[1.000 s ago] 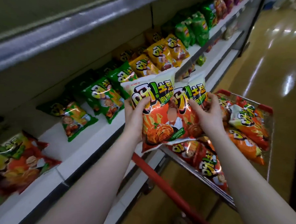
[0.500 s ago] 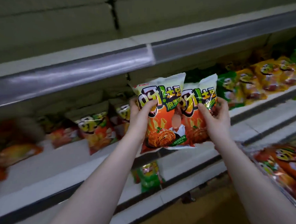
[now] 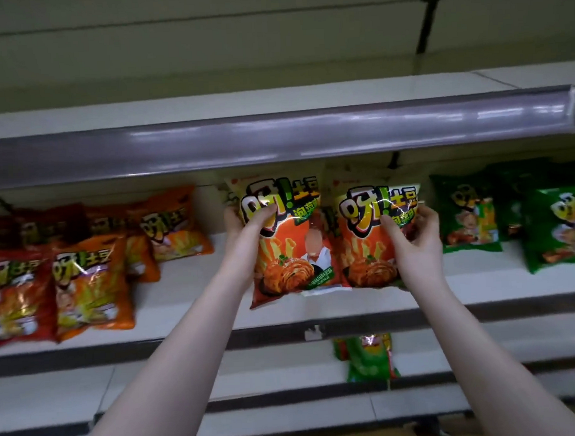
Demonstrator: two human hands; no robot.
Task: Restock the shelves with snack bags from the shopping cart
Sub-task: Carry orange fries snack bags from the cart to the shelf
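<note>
Over the shelf (image 3: 184, 310) near its front edge, the left hand (image 3: 244, 236) grips one orange 呀!土豆 bag (image 3: 291, 261), the right hand (image 3: 417, 247) a second bag (image 3: 364, 253). Orange packs (image 3: 89, 285) lie at its left end, green packs (image 3: 466, 215) at its right.

The middle shelf (image 3: 163, 297) is white with a dark front edge. On its left lie red bags (image 3: 13, 292) and orange bags (image 3: 89, 281), overlapping, with more orange ones behind. On its right, well apart from these, lie green bags (image 3: 466, 215). The lower shelf (image 3: 155, 381) carries a lone green bag (image 3: 370, 357) near its back. The top shelf (image 3: 273, 102) has a glossy grey strip (image 3: 275, 138) along its front.
</note>
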